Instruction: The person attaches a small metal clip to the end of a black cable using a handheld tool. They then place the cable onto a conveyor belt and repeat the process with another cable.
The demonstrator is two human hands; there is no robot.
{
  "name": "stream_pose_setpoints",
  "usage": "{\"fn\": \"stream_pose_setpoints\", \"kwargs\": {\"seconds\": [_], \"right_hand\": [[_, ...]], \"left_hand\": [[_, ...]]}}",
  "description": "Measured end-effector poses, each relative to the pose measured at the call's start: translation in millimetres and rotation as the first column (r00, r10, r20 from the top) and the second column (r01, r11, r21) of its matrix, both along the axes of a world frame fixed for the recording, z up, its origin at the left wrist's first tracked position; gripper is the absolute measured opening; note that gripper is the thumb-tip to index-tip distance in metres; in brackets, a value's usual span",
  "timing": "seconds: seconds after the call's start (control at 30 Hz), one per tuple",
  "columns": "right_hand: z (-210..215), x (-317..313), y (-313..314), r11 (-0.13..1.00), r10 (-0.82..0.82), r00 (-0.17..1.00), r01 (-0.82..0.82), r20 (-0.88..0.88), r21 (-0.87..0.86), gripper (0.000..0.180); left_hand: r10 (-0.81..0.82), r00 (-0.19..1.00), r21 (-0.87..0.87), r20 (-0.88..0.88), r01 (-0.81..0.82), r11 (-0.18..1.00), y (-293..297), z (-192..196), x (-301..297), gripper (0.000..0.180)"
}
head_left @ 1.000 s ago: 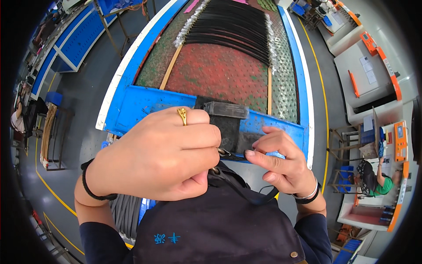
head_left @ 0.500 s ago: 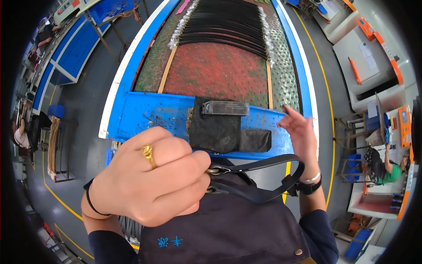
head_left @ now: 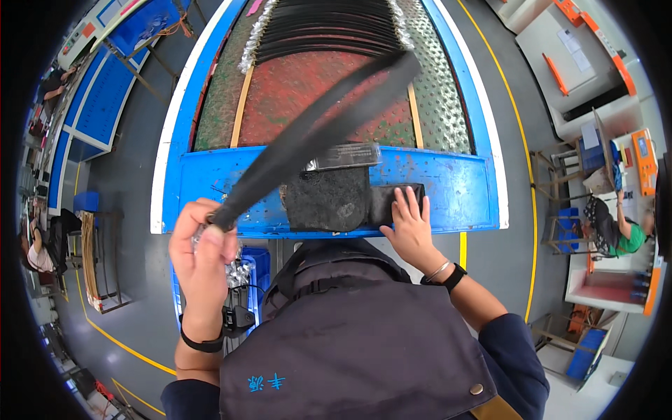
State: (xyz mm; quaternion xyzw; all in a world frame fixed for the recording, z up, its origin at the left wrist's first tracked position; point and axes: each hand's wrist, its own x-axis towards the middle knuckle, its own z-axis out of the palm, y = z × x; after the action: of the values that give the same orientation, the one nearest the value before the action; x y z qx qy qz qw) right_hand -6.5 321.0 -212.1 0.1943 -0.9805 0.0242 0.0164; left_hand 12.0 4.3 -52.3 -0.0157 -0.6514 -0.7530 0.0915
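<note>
My left hand (head_left: 199, 255) is closed around one end of a black strap (head_left: 280, 161). From that grip the strap rises in a long, folded loop, blurred by motion, over the table toward the far right. My right hand (head_left: 413, 238) lies with fingers spread on a small dark block (head_left: 385, 199) at the table's near edge. Left of this block sits a larger worn black pad (head_left: 325, 203). A clear, flat plastic case (head_left: 346, 155) lies along the pad's far side, partly covered by the strap.
Farther up the blue-framed table (head_left: 455, 182), several black straps (head_left: 325, 31) with plastic-wrapped ends lie across two wooden strips (head_left: 241, 108). Below the near edge, a blue bin (head_left: 260, 269) holds plastic-wrapped pieces. Benches and seated people are at both sides.
My left hand has moved left, and the strap has swung from near my body out over the table. My right hand has come down from the air onto the small dark block.
</note>
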Motion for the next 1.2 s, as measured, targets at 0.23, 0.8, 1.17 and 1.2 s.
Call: {"fn": "stream_pose_setpoints", "kwargs": {"seconds": [0.23, 0.8, 1.17, 1.2], "right_hand": [[5.5, 2.4, -5.4, 0.995, 0.056, 0.996, -0.051, 0.064, -0.081, 0.045], [33.7, -87.0, -18.5, 0.884, -0.015, 0.997, -0.025, -0.082, -0.467, 0.045], [21.7, -115.7, -11.8, 0.835, 0.188, 0.972, -0.084, 0.140, -0.544, 0.053], [22.1, -112.2, -5.8, 0.818, 0.167, 0.976, -0.058, 0.141, -0.572, 0.053]], "left_hand": [[-0.051, 0.997, 0.286, 0.055, 0.033, 0.958, -10.4, 3.8, 9.4, 0.020], [0.295, 0.905, -0.525, -0.305, -0.418, 0.742, -33.4, -0.3, 36.4, 0.012], [0.414, 0.850, -0.518, -0.326, -0.527, 0.674, -45.6, -0.2, 48.6, 0.013], [0.411, 0.853, -0.510, -0.321, -0.521, 0.684, -45.4, -0.3, 48.0, 0.013]]}}
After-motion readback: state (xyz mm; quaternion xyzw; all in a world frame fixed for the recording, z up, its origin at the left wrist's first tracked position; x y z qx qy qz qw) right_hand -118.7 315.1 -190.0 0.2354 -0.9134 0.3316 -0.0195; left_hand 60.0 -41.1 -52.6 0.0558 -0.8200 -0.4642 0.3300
